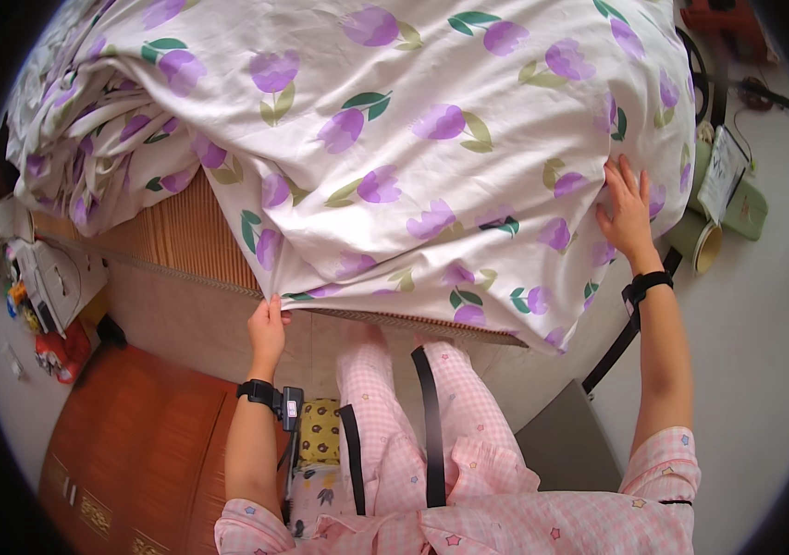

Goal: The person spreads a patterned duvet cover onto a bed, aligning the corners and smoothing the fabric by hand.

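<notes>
A white cloth printed with purple tulips (394, 152), like a bedsheet or quilt cover, lies wrinkled over the bed in front of me. My left hand (268, 333) pinches its near edge, pulling a taut fold at the mattress's front rim. Toward the right side, my right hand (625, 214) presses on the cloth with fingers spread; no grip on it shows. At the left the cloth is bunched in a thick heap (89, 152). Between heap and pulled edge, a brown ribbed sleeping mat (172, 236) lies bare.
A reddish-brown wooden cabinet (145, 444) stands at lower left, with a red bag (68, 350) and a white box (51, 284) beyond it. A green bin (703, 250) lies right of the bed. Below right is a grey panel (568, 440). A yellow patterned cushion (319, 430) sits by my legs.
</notes>
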Motion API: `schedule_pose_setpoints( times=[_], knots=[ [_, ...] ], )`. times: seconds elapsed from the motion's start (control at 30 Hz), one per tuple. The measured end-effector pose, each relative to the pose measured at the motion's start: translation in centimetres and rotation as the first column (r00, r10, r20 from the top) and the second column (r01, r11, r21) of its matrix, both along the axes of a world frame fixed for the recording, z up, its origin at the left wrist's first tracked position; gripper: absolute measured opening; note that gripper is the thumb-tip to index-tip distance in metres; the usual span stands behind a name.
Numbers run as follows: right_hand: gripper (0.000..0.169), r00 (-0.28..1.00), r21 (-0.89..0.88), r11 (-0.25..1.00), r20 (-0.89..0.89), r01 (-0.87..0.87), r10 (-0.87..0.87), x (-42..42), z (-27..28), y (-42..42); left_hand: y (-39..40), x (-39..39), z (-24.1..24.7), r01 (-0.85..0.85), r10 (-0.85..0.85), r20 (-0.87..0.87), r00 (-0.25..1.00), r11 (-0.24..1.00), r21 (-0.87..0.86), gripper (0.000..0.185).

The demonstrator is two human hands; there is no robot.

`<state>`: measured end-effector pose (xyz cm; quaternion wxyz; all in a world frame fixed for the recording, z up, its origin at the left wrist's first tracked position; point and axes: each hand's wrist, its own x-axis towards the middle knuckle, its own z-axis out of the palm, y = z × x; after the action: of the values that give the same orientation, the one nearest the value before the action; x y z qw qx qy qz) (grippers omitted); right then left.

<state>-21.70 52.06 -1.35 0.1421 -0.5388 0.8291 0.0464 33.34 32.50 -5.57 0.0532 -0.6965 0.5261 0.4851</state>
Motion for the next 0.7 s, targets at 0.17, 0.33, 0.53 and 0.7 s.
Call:
schedule_pose_setpoints(
  times=[0.17, 0.33, 0.53, 0.7],
  knots=[
    [0.047, 0.942, -0.397, 0.871, -0.044, 0.289, -0.332, 8.3, 1.1, 1.8, -2.0, 0.9, -1.4, 0.000, 0.007, -0.076, 0.997, 0.995, 0.095, 0.021],
    [0.016, -0.129, 0.048, -0.123, 0.551, 0.991, -0.825, 25.9, -0.1, 10.4, -5.4, -2.8, -0.9, 0.073, -0.065, -0.147, 0.987, 0.996, 0.053, 0.023],
    [0.031, -0.684, 0.350, -0.742, 0.703, 0.572, -0.195, 34.1, -2.9, 7.8, -8.2, -2.2, 2.9, 0.337, -0.185, -0.374, 0.909, 0.854, 0.396, 0.023],
    [0.029, -0.542, 0.216, -0.899, 0.840, 0.382, -0.029, 29.5, -4.5, 9.4, -13.3, 3.8, 2.5, 0.377, -0.344, -0.157, 0.926, 0.863, 0.336, 0.028]
  ],
)
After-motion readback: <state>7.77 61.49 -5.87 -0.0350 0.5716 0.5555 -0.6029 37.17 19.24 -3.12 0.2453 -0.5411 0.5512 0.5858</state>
